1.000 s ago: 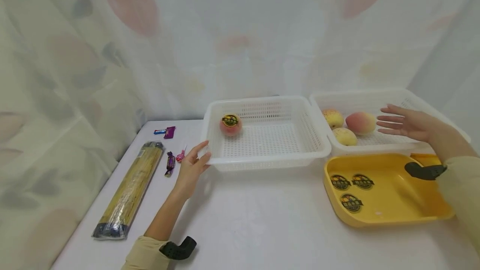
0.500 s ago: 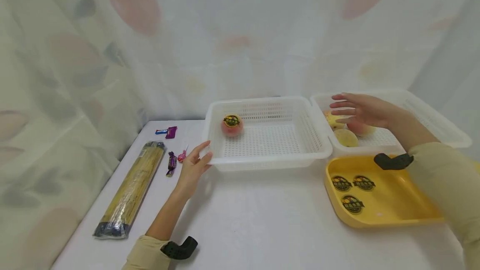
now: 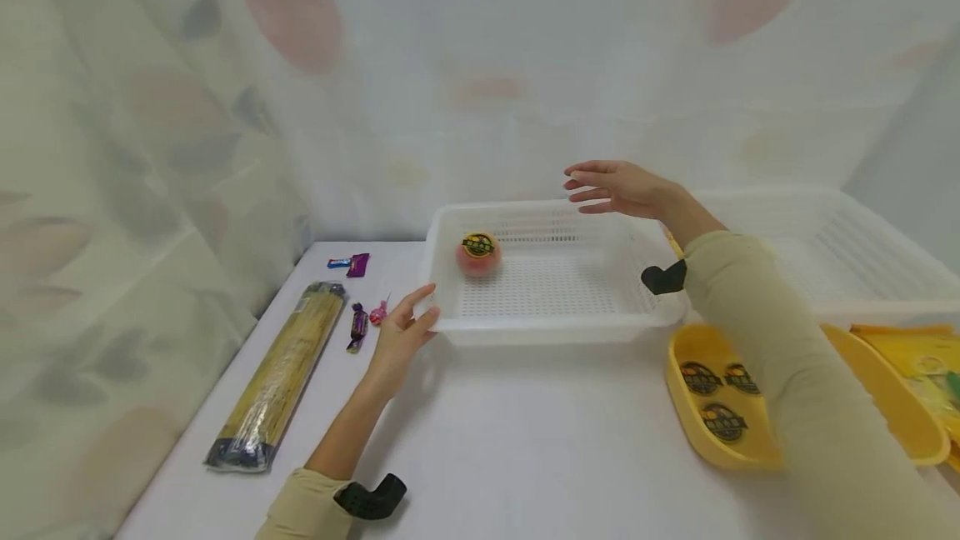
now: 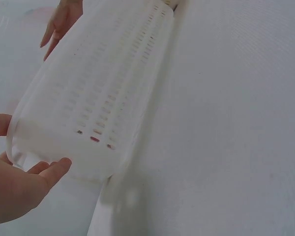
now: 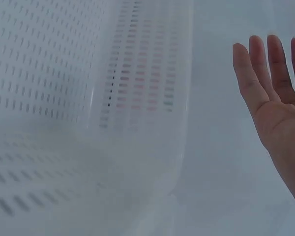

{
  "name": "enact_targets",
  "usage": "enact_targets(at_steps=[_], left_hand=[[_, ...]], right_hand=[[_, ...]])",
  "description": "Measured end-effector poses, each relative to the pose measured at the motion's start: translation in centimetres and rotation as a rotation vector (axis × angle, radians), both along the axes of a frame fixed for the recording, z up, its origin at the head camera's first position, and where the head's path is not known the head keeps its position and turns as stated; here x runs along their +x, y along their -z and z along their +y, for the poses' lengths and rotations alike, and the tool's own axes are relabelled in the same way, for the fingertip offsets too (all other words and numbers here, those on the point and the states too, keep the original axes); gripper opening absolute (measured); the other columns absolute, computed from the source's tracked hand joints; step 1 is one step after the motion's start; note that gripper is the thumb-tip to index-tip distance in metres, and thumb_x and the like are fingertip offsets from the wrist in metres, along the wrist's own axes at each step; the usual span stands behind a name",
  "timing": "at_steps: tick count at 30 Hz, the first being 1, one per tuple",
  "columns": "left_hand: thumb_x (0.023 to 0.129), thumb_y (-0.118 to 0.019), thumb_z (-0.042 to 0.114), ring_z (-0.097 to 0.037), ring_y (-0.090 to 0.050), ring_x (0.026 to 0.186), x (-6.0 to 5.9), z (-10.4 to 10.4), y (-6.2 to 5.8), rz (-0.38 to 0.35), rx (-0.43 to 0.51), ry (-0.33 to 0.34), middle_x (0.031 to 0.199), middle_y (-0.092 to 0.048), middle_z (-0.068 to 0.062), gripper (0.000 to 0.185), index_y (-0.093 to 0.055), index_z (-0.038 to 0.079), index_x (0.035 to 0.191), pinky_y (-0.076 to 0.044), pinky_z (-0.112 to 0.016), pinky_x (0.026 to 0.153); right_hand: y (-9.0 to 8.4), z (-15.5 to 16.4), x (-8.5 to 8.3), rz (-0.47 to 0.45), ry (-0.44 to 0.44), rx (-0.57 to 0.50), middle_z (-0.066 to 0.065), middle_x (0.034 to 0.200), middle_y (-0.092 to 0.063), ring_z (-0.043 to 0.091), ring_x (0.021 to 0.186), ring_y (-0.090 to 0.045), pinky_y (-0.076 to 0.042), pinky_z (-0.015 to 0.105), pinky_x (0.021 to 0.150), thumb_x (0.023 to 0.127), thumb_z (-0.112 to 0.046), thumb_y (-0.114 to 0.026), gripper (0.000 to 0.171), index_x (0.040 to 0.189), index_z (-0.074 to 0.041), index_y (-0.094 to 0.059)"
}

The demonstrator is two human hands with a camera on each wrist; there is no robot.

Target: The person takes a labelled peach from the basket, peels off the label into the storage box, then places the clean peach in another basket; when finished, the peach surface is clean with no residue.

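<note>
One white perforated plastic basket, centre frame | light, stiff, likely flexes | left hand curled round corner rim | right hand spread, hovering over far rim | take opposite rims.

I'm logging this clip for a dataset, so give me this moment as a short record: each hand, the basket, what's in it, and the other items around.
left hand: left hand holds the near left corner of the white basket
right hand: right hand open, fingers straight, in the air above the basket's far rim, holding nothing
basket contents: one peach with a round sticker, far left corner
right of basket: yellow tray with three stickers
left of basket: noodle packet, wrapped candies
</note>
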State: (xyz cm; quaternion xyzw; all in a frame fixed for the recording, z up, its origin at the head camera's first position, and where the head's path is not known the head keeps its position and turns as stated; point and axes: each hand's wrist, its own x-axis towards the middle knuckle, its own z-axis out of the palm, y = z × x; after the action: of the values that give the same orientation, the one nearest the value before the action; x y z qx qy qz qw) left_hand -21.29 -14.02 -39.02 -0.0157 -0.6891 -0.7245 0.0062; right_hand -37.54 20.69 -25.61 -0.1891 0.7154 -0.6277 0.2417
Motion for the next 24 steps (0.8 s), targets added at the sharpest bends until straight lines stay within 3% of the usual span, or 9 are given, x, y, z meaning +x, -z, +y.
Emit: enact_targets(at_steps=[3, 7, 15, 20, 24], left_hand=[[0.099, -0.053, 0.01, -0.04, -0.044, 0.123, 0.1, 0.2, 0.0, 0.003, 0.0, 0.004, 0.146, -0.035, -0.02, 0.046, -0.041, 0.009, 0.143, -0.045, -0.036, 0.098], [0.099, -0.053, 0.011, -0.04, -0.045, 0.124, 0.2, 0.4, 0.0, 0.0, -0.006, 0.001, 0.146, -0.036, -0.016, 0.046, -0.042, 0.011, 0.143, -0.045, -0.035, 0.098], [0.098, -0.055, 0.012, -0.04, -0.044, 0.124, 0.3, 0.9, 0.1, 0.005, -0.006, 0.006, 0.147, -0.035, -0.015, 0.046, -0.043, 0.01, 0.143, -0.045, -0.037, 0.098], [0.098, -0.054, 0.011, -0.039, -0.046, 0.123, 0.5, 1.1, 0.1, -0.002, -0.015, -0.009, 0.147, -0.035, -0.014, 0.046, -0.043, 0.01, 0.142, -0.046, -0.037, 0.097], [0.098, -0.054, 0.011, -0.04, -0.046, 0.122, 0.5, 1.2, 0.1, 0.001, -0.017, -0.014, 0.147, -0.035, -0.015, 0.046, -0.044, 0.009, 0.142, -0.046, -0.037, 0.097]], right_hand=[[0.7, -1.7, -1.0, 0.021, -0.021, 0.005, 0.022, 0.143, -0.033, 0.041, 0.133, -0.029, -0.03, 0.05, 0.109, 0.102, -0.018, -0.046, 0.054, 0.147, 0.003, -0.023], [1.9, -3.7, -2.3, 0.051, -0.036, 0.046, 0.024, 0.147, -0.029, 0.038, 0.131, -0.033, -0.032, 0.049, 0.108, 0.101, -0.016, -0.048, 0.053, 0.146, 0.003, -0.025], [5.0, -7.1, -3.3, 0.081, -0.016, 0.052, 0.02, 0.145, -0.034, 0.036, 0.132, -0.034, -0.032, 0.05, 0.107, 0.097, -0.01, -0.055, 0.051, 0.142, 0.003, -0.034], [6.3, -9.2, -3.2, 0.142, -0.019, 0.164, 0.016, 0.142, -0.038, 0.03, 0.129, -0.039, -0.036, 0.049, 0.105, 0.093, -0.013, -0.064, 0.058, 0.142, -0.002, -0.037], [6.9, -10.5, -3.0, 0.171, -0.06, 0.281, 0.013, 0.146, -0.034, 0.031, 0.132, -0.033, -0.038, 0.05, 0.103, 0.088, -0.011, -0.069, 0.063, 0.143, -0.008, -0.037]])
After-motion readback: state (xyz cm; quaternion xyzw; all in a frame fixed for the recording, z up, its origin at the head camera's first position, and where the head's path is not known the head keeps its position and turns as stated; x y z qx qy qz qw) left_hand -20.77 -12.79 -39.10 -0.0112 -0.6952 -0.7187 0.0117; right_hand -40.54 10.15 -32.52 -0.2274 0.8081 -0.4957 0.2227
